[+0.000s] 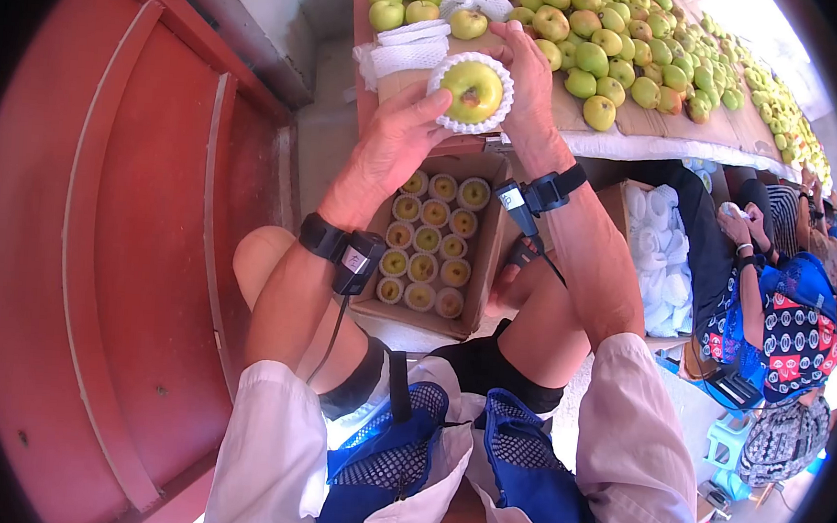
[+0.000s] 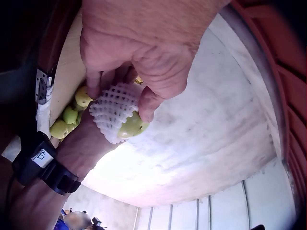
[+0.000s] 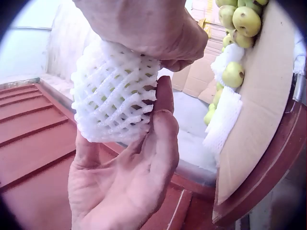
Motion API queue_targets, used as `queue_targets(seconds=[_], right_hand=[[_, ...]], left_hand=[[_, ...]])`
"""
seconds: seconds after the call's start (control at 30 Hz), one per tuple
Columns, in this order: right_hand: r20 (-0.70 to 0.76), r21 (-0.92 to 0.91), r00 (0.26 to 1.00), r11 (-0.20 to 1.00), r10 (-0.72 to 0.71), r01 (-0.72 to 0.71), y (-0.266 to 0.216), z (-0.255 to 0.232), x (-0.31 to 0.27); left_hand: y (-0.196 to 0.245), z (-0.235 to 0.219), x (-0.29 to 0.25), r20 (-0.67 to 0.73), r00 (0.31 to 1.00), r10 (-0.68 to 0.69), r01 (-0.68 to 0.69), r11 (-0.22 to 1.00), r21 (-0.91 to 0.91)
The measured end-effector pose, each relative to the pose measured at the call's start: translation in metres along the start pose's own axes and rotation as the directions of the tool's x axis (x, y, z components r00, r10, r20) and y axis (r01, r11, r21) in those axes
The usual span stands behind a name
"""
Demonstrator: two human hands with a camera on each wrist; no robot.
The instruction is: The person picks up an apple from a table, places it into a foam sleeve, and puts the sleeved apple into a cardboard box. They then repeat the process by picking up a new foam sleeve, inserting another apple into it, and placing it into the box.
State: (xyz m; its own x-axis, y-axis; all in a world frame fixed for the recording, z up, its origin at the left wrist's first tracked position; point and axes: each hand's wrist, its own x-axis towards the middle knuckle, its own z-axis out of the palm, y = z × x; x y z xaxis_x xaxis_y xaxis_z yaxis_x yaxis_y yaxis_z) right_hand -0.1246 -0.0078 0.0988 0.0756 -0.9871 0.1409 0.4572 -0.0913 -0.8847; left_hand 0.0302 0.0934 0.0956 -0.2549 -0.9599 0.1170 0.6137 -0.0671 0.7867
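A yellow-green apple (image 1: 474, 93) sits in a white foam net, its top uncovered, held up between both hands in the head view. My left hand (image 1: 394, 140) grips the net from the left, its thumb on the rim. From the right, my right hand (image 1: 532, 91) holds the net's other side. In the left wrist view, my left hand (image 2: 144, 52) pinches the foam net (image 2: 112, 112), with green apple skin (image 2: 133, 125) showing at its edge. The right wrist view shows the foam net (image 3: 115, 96) between the two hands, covering most of the fruit.
Loose apples (image 1: 627, 59) and stacked foam nets (image 1: 409, 48) lie on the cardboard-covered table (image 1: 551, 126). Below is a carton (image 1: 479, 294) with rows of netted apples (image 1: 426, 240). Another box holds white nets (image 1: 658, 267). A red door (image 1: 132, 244) stands left; people sit right.
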Motion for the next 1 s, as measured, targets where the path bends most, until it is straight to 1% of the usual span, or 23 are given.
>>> queue_targets(seconds=[0.07, 0.17, 0.27, 0.37, 0.47, 0.57, 0.67, 0.7, 0.77, 0.87, 0.97, 1.0], right_hand=[[-0.005, 0.036, 0.999, 0.999, 0.038, -0.037, 0.0, 0.0, 0.001], [-0.01, 0.023, 0.999, 0.999, 0.037, -0.037, 0.0, 0.0, 0.0], [0.004, -0.015, 1.0, 0.999, 0.03, -0.03, -0.003, 0.001, -0.002], [0.039, 0.01, 0.998, 0.998, 0.058, -0.059, -0.003, 0.001, -0.003], [0.024, 0.012, 0.998, 0.998, 0.058, -0.058, -0.007, 0.003, -0.003], [0.026, 0.061, 0.996, 0.994, 0.088, -0.089, -0.006, 0.002, 0.0], [0.064, -0.006, 0.997, 0.999, 0.039, -0.039, 0.004, -0.003, 0.004], [0.089, -0.129, 0.996, 0.991, -0.006, 0.017, 0.003, -0.003, 0.004], [0.158, -0.362, 0.984, 0.922, -0.084, 0.136, -0.004, -0.004, 0.005], [0.242, -0.525, 0.966, 0.825, -0.091, 0.209, -0.031, 0.001, -0.005], [0.384, -0.628, 0.923, 0.724, -0.031, 0.286, -0.053, -0.001, -0.012], [0.434, -0.67, 0.9, 0.657, -0.032, 0.346, -0.056, -0.002, -0.015]], left_hand=[[-0.001, 0.003, 0.0, -0.014, 1.0, 0.019, -0.019, 1.0, 0.004], [0.003, 0.005, -0.001, 0.014, 1.0, -0.008, 0.008, 1.0, -0.001], [0.002, 0.005, 0.0, -0.011, 1.0, 0.01, -0.009, 0.999, 0.035], [0.004, 0.004, -0.001, -0.009, 1.0, -0.024, 0.024, 1.0, 0.018], [0.006, 0.009, -0.002, 0.0, 0.999, -0.04, 0.04, 0.999, 0.002], [0.003, 0.01, -0.001, -0.001, 1.0, -0.019, 0.019, 1.0, -0.017], [0.003, 0.008, 0.0, -0.028, 1.0, -0.006, 0.006, 1.0, 0.012], [0.003, 0.007, 0.0, -0.028, 1.0, -0.006, 0.006, 1.0, 0.011], [0.005, 0.005, 0.0, -0.03, 1.0, -0.004, 0.004, 1.0, 0.008], [0.014, 0.005, -0.008, -0.033, 0.999, 0.002, 0.0, 0.999, 0.045], [0.014, -0.004, -0.008, -0.089, 0.996, 0.017, -0.007, 0.993, 0.116], [0.015, -0.006, -0.009, -0.081, 0.997, 0.007, 0.001, 0.995, 0.101]])
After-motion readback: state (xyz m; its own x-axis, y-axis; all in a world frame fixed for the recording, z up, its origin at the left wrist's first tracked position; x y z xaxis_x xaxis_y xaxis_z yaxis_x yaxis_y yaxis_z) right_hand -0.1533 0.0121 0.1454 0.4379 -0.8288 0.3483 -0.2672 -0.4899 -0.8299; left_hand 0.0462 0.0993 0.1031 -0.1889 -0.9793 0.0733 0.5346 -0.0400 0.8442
